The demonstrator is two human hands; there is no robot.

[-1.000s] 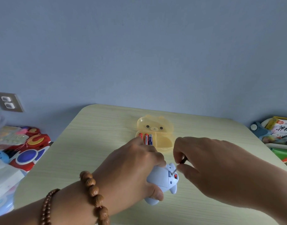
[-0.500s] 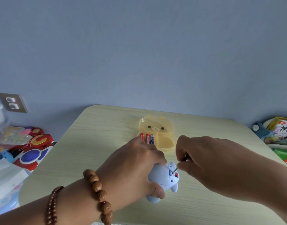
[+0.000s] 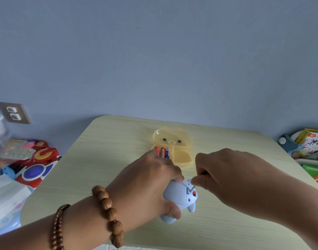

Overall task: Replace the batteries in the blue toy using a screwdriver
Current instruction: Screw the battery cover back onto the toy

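Note:
The pale blue toy [image 3: 179, 197] lies on the light wooden table [image 3: 104, 159], gripped around its body by my left hand [image 3: 151, 184]. My right hand [image 3: 226, 174] pinches a small screwdriver [image 3: 192, 188]; its metal tip rests on the toy's underside beside a small red part. Most of the screwdriver's handle is hidden in my fingers. Behind my hands an open yellow bear-shaped case [image 3: 179, 147] holds three batteries [image 3: 162, 152] in its lower half.
Colourful toys [image 3: 35, 163] and packages lie on the floor left of the table. Books and a green box [image 3: 313, 148] sit to the right. A wall socket [image 3: 14, 112] is on the blue wall at left.
Both hands and the toy stay in nearly the same place. My right fingers have shifted slightly on the screwdriver, its tip still at the toy.

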